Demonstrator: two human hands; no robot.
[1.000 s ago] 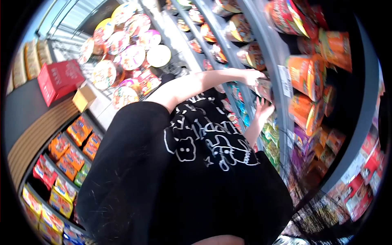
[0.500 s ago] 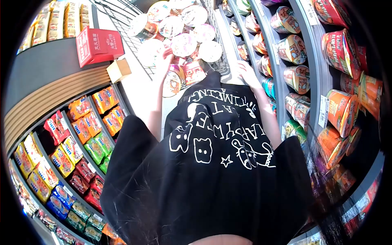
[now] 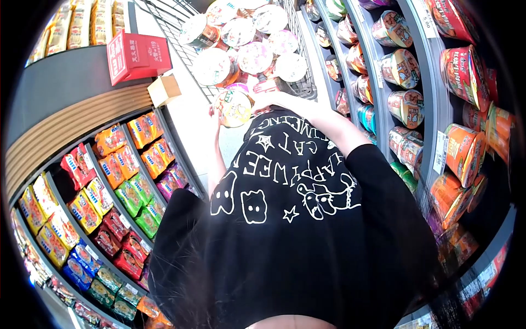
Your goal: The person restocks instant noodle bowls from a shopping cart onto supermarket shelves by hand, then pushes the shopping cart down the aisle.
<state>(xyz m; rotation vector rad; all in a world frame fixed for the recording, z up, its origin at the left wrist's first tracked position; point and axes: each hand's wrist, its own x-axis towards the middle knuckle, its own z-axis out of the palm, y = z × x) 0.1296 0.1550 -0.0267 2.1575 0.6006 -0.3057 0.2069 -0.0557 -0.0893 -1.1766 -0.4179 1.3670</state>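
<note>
A round noodle cup [image 3: 234, 108] with a yellow and white lid is at the near end of the wire cart [image 3: 189, 68]. My left hand [image 3: 216, 117] is against the cup's left side, its fingers partly hidden. On the cup's right side is my right hand [image 3: 266, 101], fingers bent round its edge. Several more cups, one with a pale lid [image 3: 255, 57], are piled in the cart just beyond my hands. A red packaged item [image 3: 266, 86] shows beside my right hand.
Shelves of noodle cups [image 3: 405, 108] rise close on the right. On the left stand shelves of bagged noodles [image 3: 112, 171], with a red box [image 3: 139, 56] and a small cardboard box [image 3: 164, 90] above them.
Both hands have left the right shelf and come to the cart. My right hand, apart and spread half a second ago, is now at the near cup; my left hand has moved down to it.
</note>
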